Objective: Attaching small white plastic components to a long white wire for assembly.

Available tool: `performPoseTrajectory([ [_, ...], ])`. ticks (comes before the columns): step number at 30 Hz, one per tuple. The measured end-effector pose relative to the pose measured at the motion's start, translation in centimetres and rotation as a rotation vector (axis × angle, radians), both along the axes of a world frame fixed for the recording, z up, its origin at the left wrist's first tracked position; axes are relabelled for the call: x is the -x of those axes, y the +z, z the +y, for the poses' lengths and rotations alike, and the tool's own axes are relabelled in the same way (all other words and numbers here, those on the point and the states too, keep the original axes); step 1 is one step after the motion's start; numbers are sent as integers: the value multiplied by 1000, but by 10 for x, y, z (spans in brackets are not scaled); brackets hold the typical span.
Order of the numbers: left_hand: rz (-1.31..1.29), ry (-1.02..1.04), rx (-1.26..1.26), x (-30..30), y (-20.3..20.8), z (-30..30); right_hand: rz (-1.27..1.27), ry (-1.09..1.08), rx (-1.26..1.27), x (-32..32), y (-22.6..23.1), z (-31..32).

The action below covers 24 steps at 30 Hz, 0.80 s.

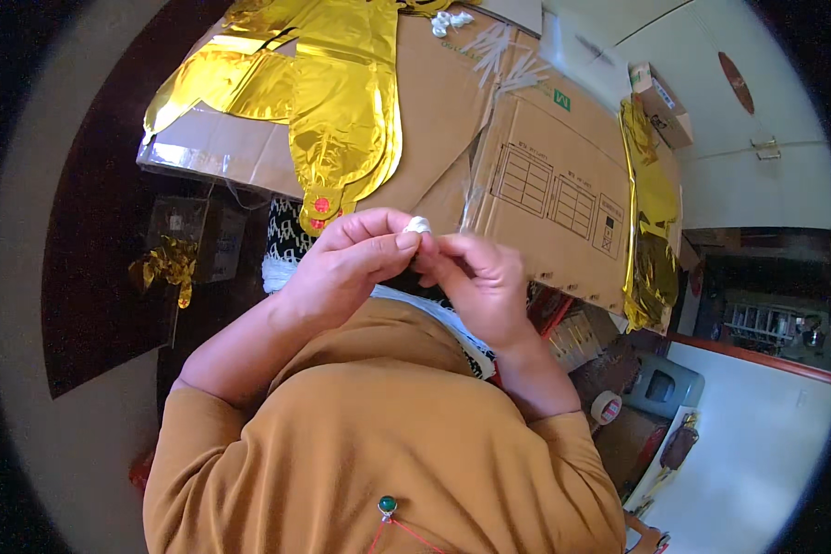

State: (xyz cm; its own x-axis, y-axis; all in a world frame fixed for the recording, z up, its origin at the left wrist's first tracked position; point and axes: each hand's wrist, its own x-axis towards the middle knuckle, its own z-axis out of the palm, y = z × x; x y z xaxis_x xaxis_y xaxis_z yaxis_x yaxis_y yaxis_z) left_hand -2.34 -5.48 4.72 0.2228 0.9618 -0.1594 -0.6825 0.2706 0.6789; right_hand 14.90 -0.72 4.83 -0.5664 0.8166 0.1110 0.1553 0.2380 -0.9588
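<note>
My left hand [349,260] and my right hand [486,284] meet in front of my belly, fingers bent and pinched together. Between the left thumb and fingertips sits a small white bundle [418,225], perhaps coiled ribbon; its exact kind is unclear. My right fingertips press close against its lower side, and what they pinch is hidden. Just beyond the hands, flat gold foil balloons [346,120] lie on the cardboard, with red round marks at their near tails. Similar small white bundles [451,22] lie at the far edge.
Flattened cardboard [545,125] covers the work surface, with thin white straws [503,57] scattered at its far side. More gold foil [644,222] hangs along the right edge. A small carton [659,102] stands beyond it. Lower right are a tape roll [606,407] and a grey stool [667,383].
</note>
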Motion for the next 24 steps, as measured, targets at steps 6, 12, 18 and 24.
performPoseTrajectory([
  [6,349,51,-74,2,-1,-5,-251,-16,-728,9,14,-1],
  [12,569,-36,-215,6,-2,-10,-398,120,-972,0,36,15],
  [18,735,-203,-248,10,16,-14,-380,300,19,-9,40,28],
  [24,858,-251,-481,9,13,-15,111,421,371,-17,13,21],
])
